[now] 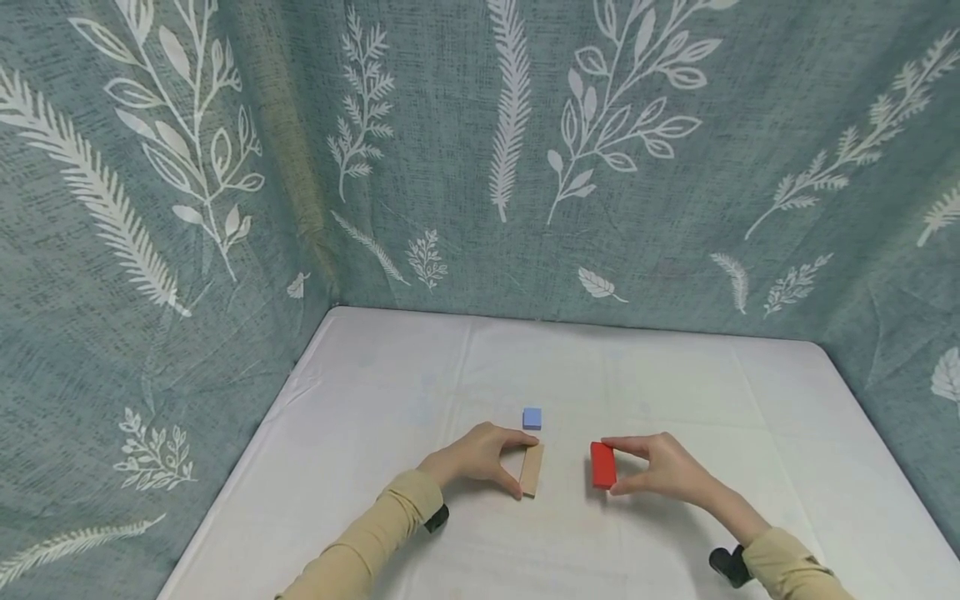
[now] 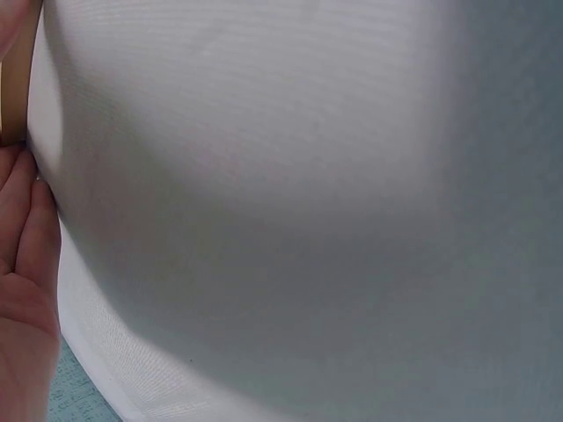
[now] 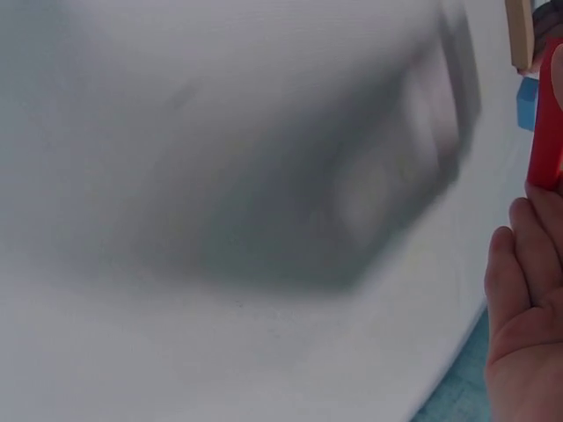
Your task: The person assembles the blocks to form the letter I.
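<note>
The left hand (image 1: 483, 454) pinches a tan block (image 1: 532, 472) by its two short ends, thumb at the near end and fingertips at the far one, with the palm arched clear of its long side. The right hand (image 1: 667, 468) pinches a red block (image 1: 602, 465) in the same way, thumb near and fingertips far. The two blocks stand apart in front of the person, between the hands; whether either is raised off the table (image 1: 375, 383) is hard to tell. Both look like small, stiff pieces, probably wood, light enough for a fingertip grip and unlikely to dent or break. The tan one shows a narrow face and may tip or twist if the thumb and fingers press out of line; the red one has a smooth, painted look and could slip a little more, so the flat ends, squarely opposed, seem the right place to hold. Just beyond the left fingertips, a small blue block (image 1: 532, 418) sits on the white-covered table, held by neither hand; its compact shape should suit a pinch across opposite sides. Leaf-patterned fabric (image 1: 450, 167) hangs behind the table.
</note>
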Available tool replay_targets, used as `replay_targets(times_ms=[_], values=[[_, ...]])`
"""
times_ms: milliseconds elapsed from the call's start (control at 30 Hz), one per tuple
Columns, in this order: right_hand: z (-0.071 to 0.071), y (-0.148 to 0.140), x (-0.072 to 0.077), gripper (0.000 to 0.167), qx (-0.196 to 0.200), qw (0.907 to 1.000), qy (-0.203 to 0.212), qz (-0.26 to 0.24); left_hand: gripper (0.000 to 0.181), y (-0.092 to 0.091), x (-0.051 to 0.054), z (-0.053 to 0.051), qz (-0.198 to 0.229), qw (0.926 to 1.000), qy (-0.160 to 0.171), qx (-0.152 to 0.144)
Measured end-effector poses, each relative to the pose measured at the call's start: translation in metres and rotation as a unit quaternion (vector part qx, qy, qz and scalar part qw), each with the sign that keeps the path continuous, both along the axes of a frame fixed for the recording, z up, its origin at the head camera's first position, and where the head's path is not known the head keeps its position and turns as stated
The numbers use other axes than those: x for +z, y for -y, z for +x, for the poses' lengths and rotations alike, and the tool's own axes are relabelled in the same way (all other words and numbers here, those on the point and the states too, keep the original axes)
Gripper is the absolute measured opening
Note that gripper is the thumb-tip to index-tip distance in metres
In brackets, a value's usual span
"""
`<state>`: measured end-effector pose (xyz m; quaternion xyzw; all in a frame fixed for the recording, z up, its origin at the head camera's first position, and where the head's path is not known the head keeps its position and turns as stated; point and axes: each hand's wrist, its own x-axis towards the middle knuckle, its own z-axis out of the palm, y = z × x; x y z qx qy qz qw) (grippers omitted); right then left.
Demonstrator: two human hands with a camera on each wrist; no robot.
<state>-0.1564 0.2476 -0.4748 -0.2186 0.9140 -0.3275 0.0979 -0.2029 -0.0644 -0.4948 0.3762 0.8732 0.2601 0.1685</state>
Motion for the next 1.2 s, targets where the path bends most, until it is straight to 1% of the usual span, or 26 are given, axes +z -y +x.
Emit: replay_targets(times_ms=[133,233,500,700,833,967,1200], values=[[0.002,0.003,-0.002,0.066,-0.004,0.9998,0.021,-0.001,0.077,0.0,-0.001,0.001,-0.002,1.0,0.004,0.001],[0.004,0.004,-0.004,0.065,0.0,0.9997,0.023,-0.001,0.078,0.0,-0.001,0.001,-0.003,1.0,0.008,0.004],[0.004,0.005,-0.014,0.065,0.013,0.9996,-0.009,0.024,0.078,0.0,-0.003,0.001,-0.003,1.0,0.006,0.004],[0.005,0.005,-0.022,0.067,0.01,0.9995,-0.01,0.029,0.078,0.0,-0.003,0.001,-0.004,0.9999,0.01,0.006],[0.007,0.004,-0.027,0.068,0.013,0.9991,-0.02,0.035,0.078,-0.001,-0.004,0.001,-0.002,0.9999,0.013,0.008],[0.009,0.005,-0.028,0.068,0.007,0.9988,-0.029,0.039,0.078,0.0,-0.004,0.001,-0.002,0.9999,0.012,0.008],[0.014,0.008,-0.028,0.071,-0.009,0.9986,-0.027,0.046,0.078,0.0,-0.005,0.0,-0.001,0.9999,0.013,0.009]])
